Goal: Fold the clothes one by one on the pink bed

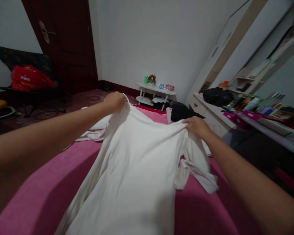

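I have 1 long-sleeved white top (147, 156) stretched out in front of me over the pink-covered bed (71, 169), its long axis running from my 2 hands at the shoulder end back toward me, the lower end passing out of view. My left hand (114, 101) is closed in a pinch on 1 upper corner; my right hand (198, 126), likewise closed, grips the other, and is the nearer one to the 1 sleeve I can make out, drooping toward the bed's right edge. Crumpled pale clothing (95, 132) lies beyond my left forearm; I can't tell how many pieces. Near the bed's far right corner is 1 black bundle (182, 111). Past the far edge stands 1 white side table (140, 84); along its top, from left to right, are 1 green cup (145, 79), 1 red-flowered plant (151, 79), 1 blue clock (161, 86) and 1 red-and-white box (169, 87). Off left, 1 red bag (30, 78) rests on 1 chair (5, 54).
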The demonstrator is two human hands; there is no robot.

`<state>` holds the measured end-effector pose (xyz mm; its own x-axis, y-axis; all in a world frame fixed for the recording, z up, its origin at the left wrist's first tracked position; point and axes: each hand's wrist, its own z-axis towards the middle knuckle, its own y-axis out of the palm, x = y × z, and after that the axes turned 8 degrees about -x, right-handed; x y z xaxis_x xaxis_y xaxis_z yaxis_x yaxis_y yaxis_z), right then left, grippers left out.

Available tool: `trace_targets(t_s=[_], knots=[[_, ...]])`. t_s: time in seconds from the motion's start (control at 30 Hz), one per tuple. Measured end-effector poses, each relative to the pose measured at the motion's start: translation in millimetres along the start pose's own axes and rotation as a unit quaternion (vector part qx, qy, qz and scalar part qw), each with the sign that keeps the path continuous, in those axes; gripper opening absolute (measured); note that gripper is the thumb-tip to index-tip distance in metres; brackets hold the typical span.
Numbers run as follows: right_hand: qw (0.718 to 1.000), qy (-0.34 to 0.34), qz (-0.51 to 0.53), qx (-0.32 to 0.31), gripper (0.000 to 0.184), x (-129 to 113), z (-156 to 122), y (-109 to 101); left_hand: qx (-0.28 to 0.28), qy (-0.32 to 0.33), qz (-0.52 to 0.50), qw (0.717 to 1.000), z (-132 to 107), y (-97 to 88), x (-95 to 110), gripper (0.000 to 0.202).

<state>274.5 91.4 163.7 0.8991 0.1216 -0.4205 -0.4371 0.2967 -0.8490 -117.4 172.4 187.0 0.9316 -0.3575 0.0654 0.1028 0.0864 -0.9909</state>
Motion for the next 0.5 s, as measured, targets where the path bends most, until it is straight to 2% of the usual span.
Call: trace_targets(t_s=[0.07,0.17,0.27,0.33,0.4,0.5], knots=[[1.000,-0.014,-0.023,0.011,0.035,5,8,16,0.059,-0.018,0.013,0.998,13,12.8,6,0.043],[0.998,-0.046,-0.044,-0.017,0.051,10,-15,46,0.085,0.026,0.030,0.996,0,50.3,11,0.052],[0.992,-0.095,-0.040,-0.073,0.045,12,-59,71,0.025,0.130,0.020,0.991,-35,94.0,12,0.046],[0.985,-0.129,-0.020,-0.117,0.043,10,-90,79,-0.023,0.182,-0.011,0.983,-62,117.1,9,0.039],[0.975,-0.155,0.004,-0.161,0.047,5,-116,82,-0.045,0.200,-0.051,0.977,-88,131.0,1,0.034],[0.969,-0.166,0.017,-0.182,0.050,-8,-145,80,-0.042,0.187,-0.109,0.975,-120,133.7,-16,0.036]])
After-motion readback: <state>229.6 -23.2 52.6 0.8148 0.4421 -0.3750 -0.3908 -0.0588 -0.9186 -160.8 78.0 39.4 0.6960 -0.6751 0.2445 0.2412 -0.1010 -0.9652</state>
